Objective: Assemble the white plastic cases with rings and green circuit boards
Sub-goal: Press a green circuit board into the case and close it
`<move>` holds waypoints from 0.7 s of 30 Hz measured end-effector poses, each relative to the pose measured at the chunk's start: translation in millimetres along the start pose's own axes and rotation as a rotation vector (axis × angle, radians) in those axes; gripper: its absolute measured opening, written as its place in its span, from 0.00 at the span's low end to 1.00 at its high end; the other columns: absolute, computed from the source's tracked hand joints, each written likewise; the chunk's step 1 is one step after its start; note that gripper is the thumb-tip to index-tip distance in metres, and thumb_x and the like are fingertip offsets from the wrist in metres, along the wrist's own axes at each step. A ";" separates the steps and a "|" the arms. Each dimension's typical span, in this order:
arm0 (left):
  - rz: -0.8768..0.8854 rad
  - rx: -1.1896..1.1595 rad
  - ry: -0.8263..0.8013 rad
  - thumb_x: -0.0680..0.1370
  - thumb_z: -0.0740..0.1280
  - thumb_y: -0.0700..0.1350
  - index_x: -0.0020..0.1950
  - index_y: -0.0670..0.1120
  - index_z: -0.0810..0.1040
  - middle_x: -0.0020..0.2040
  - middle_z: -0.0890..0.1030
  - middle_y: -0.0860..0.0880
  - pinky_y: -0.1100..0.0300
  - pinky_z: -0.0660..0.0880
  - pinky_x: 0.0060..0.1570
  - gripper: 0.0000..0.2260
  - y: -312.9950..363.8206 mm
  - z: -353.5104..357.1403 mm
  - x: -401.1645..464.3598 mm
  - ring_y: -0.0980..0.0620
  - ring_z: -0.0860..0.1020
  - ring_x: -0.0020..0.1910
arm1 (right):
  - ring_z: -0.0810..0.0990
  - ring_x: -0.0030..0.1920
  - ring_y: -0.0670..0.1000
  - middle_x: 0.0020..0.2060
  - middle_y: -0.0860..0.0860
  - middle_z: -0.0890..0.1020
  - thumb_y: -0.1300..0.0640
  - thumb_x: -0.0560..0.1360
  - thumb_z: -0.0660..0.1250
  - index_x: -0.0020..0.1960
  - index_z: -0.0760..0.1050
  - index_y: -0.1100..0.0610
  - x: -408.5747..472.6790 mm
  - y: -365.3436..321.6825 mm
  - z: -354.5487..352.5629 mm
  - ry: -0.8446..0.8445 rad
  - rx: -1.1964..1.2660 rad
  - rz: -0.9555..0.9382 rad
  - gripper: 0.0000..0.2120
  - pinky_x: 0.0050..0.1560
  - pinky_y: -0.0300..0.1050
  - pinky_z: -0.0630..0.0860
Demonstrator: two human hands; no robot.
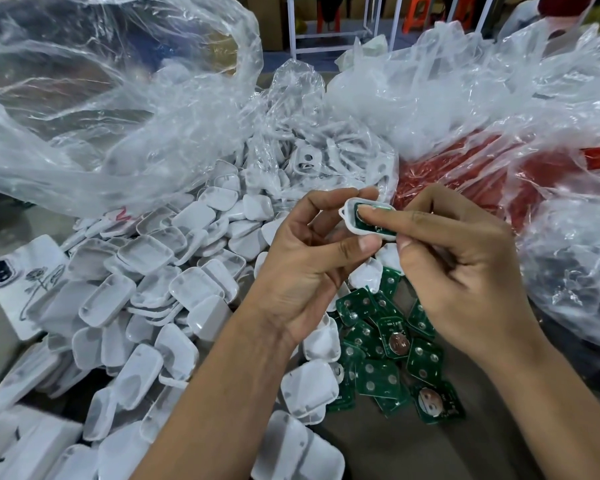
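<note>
A worker's left hand (312, 261) pinches a white plastic case (355, 221) above the table, while the right hand (465, 268) presses a green circuit board (374, 225) into it with the forefinger. Loose cases (174, 282) and boards (385, 355) lie heaped beneath.

A single wide-angle view, worn on the person's head, looks forward and steeply down over the bench (368, 455). It sits close: both forearms enter from the bottom edge and the hands, the left hand (312, 258) and the right hand (461, 268), meet near the centre of the frame. The lens bends the edges outward. The near side of the bench fills the lower half; the far side and the room beyond it, with a white metal frame (293, 26), lie along the top
</note>
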State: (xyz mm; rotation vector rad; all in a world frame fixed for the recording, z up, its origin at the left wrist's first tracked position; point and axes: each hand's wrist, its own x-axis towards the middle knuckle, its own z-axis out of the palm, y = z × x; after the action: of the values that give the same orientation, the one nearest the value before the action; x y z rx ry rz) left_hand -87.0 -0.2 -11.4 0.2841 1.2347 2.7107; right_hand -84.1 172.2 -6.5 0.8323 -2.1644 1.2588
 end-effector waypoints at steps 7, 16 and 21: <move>-0.002 -0.022 0.024 0.67 0.71 0.27 0.59 0.42 0.76 0.56 0.85 0.46 0.55 0.81 0.58 0.22 0.4 1.9 -0.8 0.50 0.84 0.53 | 0.71 0.34 0.50 0.40 0.49 0.75 0.63 0.80 0.67 0.65 0.82 0.52 -0.4 -3.5 0.2 -0.017 -0.045 -0.007 0.16 0.35 0.34 0.65; -0.022 -0.057 0.019 0.68 0.70 0.27 0.60 0.41 0.76 0.57 0.86 0.46 0.56 0.81 0.57 0.22 1.5 1.5 0.3 0.50 0.85 0.53 | 0.71 0.33 0.51 0.40 0.47 0.73 0.61 0.81 0.67 0.66 0.81 0.50 0.5 -4.6 -0.8 -0.017 -0.001 0.029 0.16 0.33 0.37 0.66; -0.039 -0.125 0.030 0.68 0.72 0.27 0.57 0.42 0.79 0.51 0.86 0.44 0.56 0.83 0.53 0.21 1.0 1.0 0.2 0.48 0.86 0.49 | 0.69 0.32 0.50 0.38 0.48 0.73 0.61 0.82 0.66 0.67 0.81 0.52 0.3 -4.9 -3.1 0.017 0.003 0.056 0.15 0.34 0.35 0.64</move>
State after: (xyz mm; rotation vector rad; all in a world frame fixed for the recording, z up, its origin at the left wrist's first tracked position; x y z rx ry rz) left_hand -87.0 -0.1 -10.0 0.2033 1.0608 2.7531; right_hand -80.4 173.0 -2.1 0.7648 -2.1869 1.2925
